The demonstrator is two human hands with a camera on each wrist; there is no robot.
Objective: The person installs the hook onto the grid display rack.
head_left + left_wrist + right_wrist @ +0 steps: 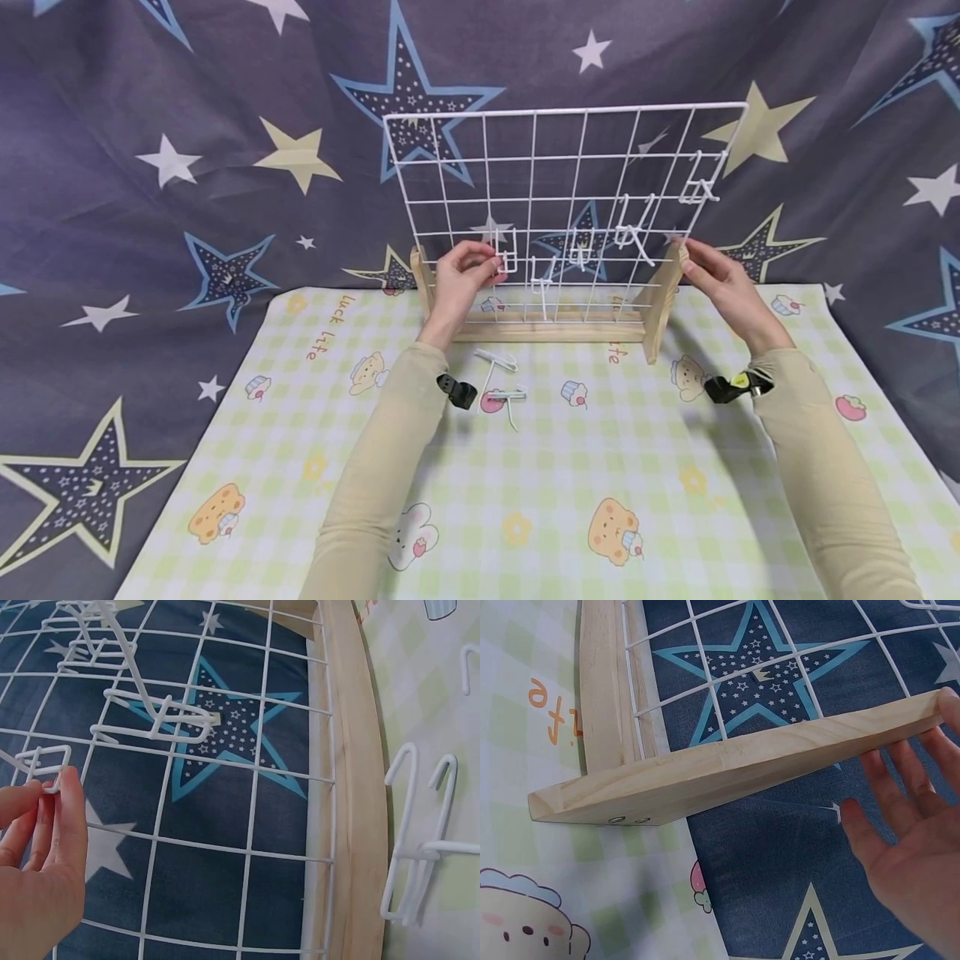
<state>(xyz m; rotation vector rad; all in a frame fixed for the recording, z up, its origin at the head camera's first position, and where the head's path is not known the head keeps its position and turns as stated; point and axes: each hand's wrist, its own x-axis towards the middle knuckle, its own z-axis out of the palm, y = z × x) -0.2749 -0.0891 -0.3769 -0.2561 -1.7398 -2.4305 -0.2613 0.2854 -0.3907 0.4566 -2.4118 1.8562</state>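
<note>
A white wire grid (585,111) stands upright in a wooden base (551,333) with a side piece at each end. At the grid's lower left, my left hand (461,279) pinches a small white wire hook (507,268) between thumb and fingertips. The left wrist view shows this hook (46,771) against the grid wires. My right hand (723,287) holds the upper end of the right wooden side piece (663,308), thumb on its edge and fingers behind. Several other white hooks hang on the grid, one wide hook (633,233) right of centre and another (699,192) near the right edge.
Two loose white hooks lie on the tablecloth in front of the base, one (497,360) behind the other (507,395). A checked tablecloth (525,475) with cartoon prints covers the table. Behind the grid hangs a dark star-patterned cloth (247,100).
</note>
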